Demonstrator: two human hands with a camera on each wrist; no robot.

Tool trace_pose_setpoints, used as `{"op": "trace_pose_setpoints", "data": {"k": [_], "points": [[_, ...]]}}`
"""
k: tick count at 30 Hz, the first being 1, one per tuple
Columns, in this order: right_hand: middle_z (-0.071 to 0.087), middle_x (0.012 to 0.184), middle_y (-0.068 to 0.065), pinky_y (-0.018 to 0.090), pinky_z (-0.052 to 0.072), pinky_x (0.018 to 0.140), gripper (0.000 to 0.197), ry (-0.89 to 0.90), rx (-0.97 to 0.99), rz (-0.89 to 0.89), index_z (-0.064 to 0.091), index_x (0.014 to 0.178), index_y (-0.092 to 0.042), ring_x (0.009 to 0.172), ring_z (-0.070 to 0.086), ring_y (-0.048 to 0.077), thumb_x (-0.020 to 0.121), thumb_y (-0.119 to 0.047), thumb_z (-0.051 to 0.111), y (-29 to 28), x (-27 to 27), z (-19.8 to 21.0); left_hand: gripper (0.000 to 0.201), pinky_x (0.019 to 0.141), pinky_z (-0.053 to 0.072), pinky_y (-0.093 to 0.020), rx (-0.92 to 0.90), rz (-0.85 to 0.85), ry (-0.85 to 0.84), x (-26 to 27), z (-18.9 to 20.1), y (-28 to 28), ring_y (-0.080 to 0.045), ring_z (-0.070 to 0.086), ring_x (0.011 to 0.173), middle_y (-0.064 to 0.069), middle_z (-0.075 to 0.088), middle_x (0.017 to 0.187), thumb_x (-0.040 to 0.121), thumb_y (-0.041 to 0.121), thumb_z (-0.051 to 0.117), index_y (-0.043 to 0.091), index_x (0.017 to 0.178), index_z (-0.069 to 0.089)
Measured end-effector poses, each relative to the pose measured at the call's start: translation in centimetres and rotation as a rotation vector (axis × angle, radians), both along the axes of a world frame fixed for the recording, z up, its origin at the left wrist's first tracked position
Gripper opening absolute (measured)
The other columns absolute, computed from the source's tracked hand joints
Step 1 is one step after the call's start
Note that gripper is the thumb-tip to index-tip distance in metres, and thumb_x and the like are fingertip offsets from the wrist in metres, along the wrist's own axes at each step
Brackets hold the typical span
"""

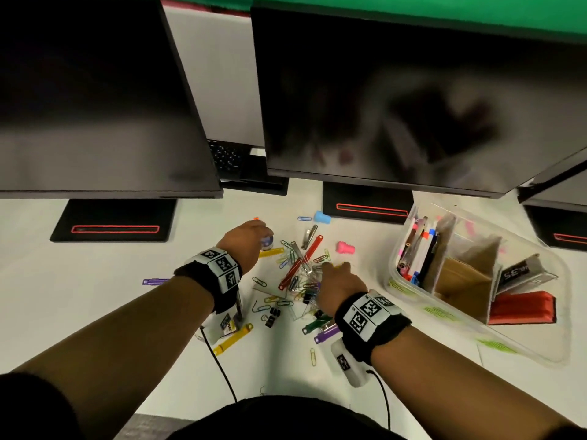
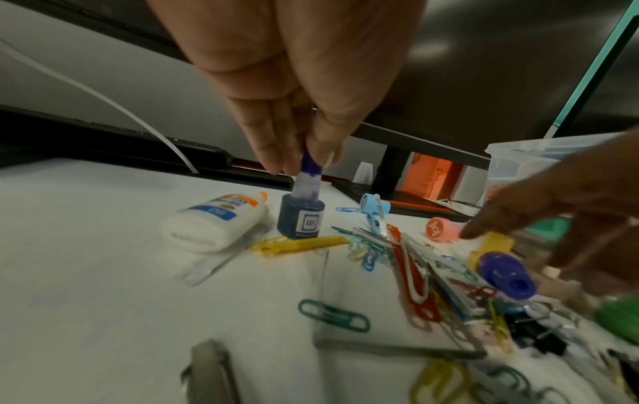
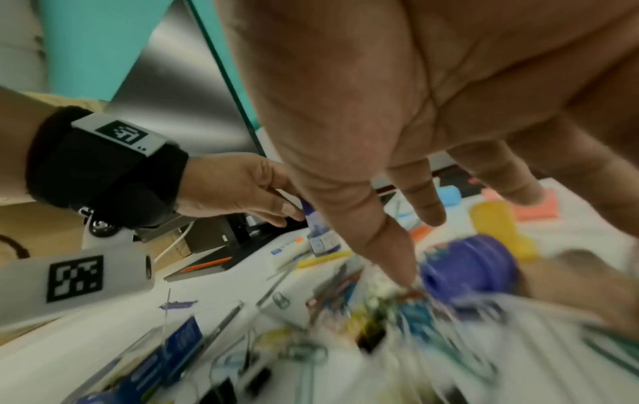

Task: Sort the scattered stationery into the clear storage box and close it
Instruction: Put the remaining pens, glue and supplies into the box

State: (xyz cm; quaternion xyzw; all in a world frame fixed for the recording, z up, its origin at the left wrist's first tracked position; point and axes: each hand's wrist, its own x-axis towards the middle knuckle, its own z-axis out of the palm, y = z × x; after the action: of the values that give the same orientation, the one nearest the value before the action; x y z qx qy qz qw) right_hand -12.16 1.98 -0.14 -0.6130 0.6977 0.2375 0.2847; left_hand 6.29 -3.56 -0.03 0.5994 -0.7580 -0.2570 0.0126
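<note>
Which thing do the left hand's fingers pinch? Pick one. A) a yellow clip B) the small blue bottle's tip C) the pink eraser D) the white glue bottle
B: the left hand pinches the tip of the upright blue bottle; the glue bottle lies untouched beside it.

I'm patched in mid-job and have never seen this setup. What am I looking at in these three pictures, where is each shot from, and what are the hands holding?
No machine here: a person works with two bare hands, with a camera on the head and one on each wrist. The head view looks down on a white desk below dark monitors. Scattered on it are coloured paper clips, a white glue bottle, and pink and blue erasers. At right stands the clear plastic storage box, open, pens already inside. The left wrist view shows the left hand pinching the tip of a small dark blue bottle. The right hand reaches, fingers spread, into the clip pile, holding nothing that I can see.
</note>
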Motion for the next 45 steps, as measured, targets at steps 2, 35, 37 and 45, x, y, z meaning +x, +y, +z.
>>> {"op": "trace_pose_setpoints", "data": {"k": [2,35,37,45], "points": [[0.027,0.148,0.017,0.048,0.043,0.103,0.057,-0.015,-0.088,0.02,0.026,0.143,-0.011,0.129,0.043,0.036,0.09,-0.015,0.046,-1.1,1.1,0.9,0.039,0.102,0.03,-0.019,-0.036,-0.024,0.047,0.2,-0.2,0.9,-0.021,0.045,0.128,-0.006,0.048,0.139,0.09,-0.002,0.043,0.01,0.126,0.055],[0.064,0.108,0.009,0.008,0.03,0.074,0.022,-0.553,-0.569,-0.086,0.07,0.103,-0.01,0.098,0.059,0.021,0.09,-0.009,0.052,-0.7,-1.3,5.2,0.048,0.09,0.046,-0.039,0.148,0.182,-0.246,0.5,-3.5,-2.7,-0.034,0.052,0.111,-0.017,0.052,0.121,0.084,0.014,0.056,0.015,0.127,0.034],[0.064,0.109,0.008,0.007,0.029,0.072,0.021,-0.55,-0.585,-0.083,0.07,0.103,-0.01,0.098,0.06,0.02,0.09,-0.01,0.053,-0.3,-2.4,6.3,0.052,0.088,0.048,-0.04,0.156,0.214,-0.206,0.0,-2.8,-2.3,-0.035,0.054,0.108,-0.017,0.052,0.12,0.08,0.012,0.06,0.015,0.126,0.035],[0.069,0.107,0.003,0.017,0.04,0.08,0.021,-0.506,-0.619,-0.138,0.07,0.104,-0.016,0.092,0.059,0.014,0.085,-0.017,0.062,1.1,-8.9,9.6,0.074,0.091,0.044,-0.033,0.009,0.102,0.196,-8.6,4.2,-0.7,-0.031,0.055,0.111,-0.014,0.054,0.126,0.077,0.006,0.064,0.023,0.141,0.029]]}}
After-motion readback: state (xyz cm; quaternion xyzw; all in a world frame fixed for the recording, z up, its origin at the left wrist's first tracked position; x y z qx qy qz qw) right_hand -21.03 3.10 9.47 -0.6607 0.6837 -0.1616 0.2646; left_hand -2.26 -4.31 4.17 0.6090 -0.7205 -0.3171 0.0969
